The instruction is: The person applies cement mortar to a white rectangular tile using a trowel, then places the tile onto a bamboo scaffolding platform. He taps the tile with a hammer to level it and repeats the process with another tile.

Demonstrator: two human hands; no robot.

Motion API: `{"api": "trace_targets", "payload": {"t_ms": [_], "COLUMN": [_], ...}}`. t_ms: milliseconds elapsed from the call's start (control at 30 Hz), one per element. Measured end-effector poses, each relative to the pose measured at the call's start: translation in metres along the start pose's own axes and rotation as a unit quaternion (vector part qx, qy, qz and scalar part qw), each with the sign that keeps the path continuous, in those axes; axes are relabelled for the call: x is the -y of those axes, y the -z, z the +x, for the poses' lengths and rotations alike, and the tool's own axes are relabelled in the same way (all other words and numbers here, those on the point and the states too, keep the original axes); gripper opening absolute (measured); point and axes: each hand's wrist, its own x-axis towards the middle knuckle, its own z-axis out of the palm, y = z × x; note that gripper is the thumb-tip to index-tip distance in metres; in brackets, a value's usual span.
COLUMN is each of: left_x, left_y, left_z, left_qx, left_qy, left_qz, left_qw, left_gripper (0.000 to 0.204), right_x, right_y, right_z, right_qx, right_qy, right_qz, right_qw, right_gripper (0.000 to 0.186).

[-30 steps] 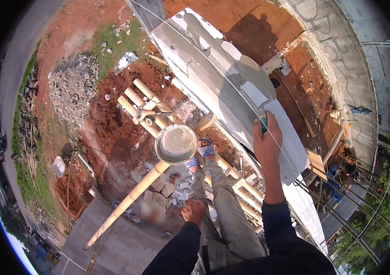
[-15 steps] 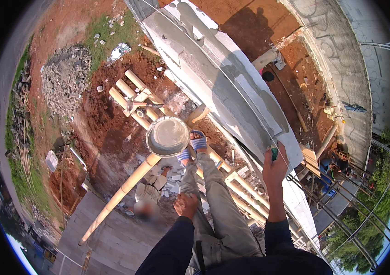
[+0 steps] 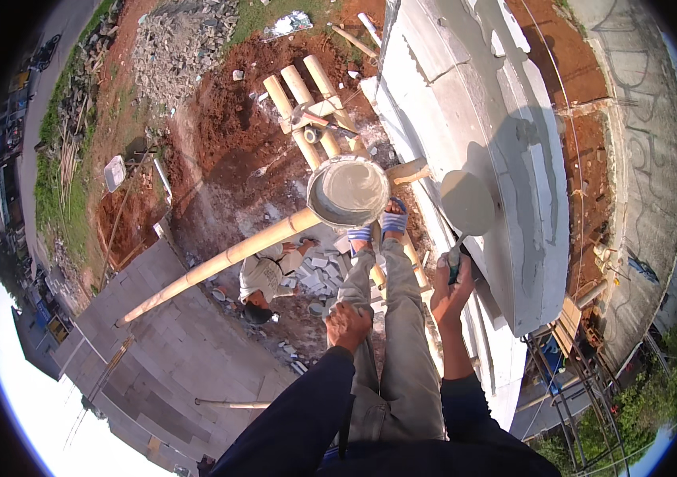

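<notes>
Right hand (image 3: 451, 288) at 5 o'clock of centre, clenched around the handle of a plastering trowel (image 3: 466, 203); flat blade coated in grey mortar, laid against the pale rendered wall (image 3: 505, 143) that runs from 12 to 4 o'clock. Left hand (image 3: 348, 326) just below centre, fingers curled on the left knee of the grey trousers (image 3: 390, 334); whether anything lies within cannot be told. Round pan of wet mortar (image 3: 348, 191) at centre, near the sandalled feet (image 3: 378, 226), perched beside bamboo scaffold poles (image 3: 219, 262) slanting toward 8 o'clock. More bamboo poles (image 3: 302, 99) bundled at 12 o'clock. Far below, at 7 o'clock of the pan, a person in a light shirt (image 3: 263, 278) among scattered grey paving blocks (image 3: 314, 266). Small pale rectangular slab (image 3: 115, 172) at 9 o'clock on red earth; no legible label. Rubble heap (image 3: 183, 40) at 11 o'clock. Wall edge sharp at 4 o'clock, dropping to open ground; open paved area (image 3: 171, 358) at 7 o'clock; narrow footing only along the poles.
</notes>
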Motion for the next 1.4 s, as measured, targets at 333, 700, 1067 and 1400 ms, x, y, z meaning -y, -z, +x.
{"api": "trace_targets", "payload": {"t_ms": [333, 700, 1067, 1400], "left_x": [-0.010, -0.008, -0.005, -0.016], "left_y": [-0.010, 0.002, -0.003, 0.016], "left_z": [-0.007, -0.013, 0.005, 0.012], "left_qx": [0.013, 0.014, -0.003, 0.004], "left_qy": [0.032, 0.042, 0.051, 0.021], "left_qz": [-0.035, -0.065, -0.026, 0.003], "left_qw": [0.999, 0.997, 0.998, 1.000], "left_gripper": [0.047, 0.047, 0.050, 0.056], "right_x": [-0.237, -0.266, -0.026, 0.022], "right_y": [-0.221, -0.174, -0.017, 0.164], "right_z": [0.098, 0.086, 0.033, 0.009], "right_qx": [0.215, 0.278, 0.329, 0.013], "right_qy": [0.120, 0.092, -0.074, -0.017], "right_qz": [-0.491, -0.307, -0.196, -0.116], "right_qw": [0.836, 0.906, 0.921, 0.993], "right_gripper": [0.034, 0.056, 0.041, 0.026]}}
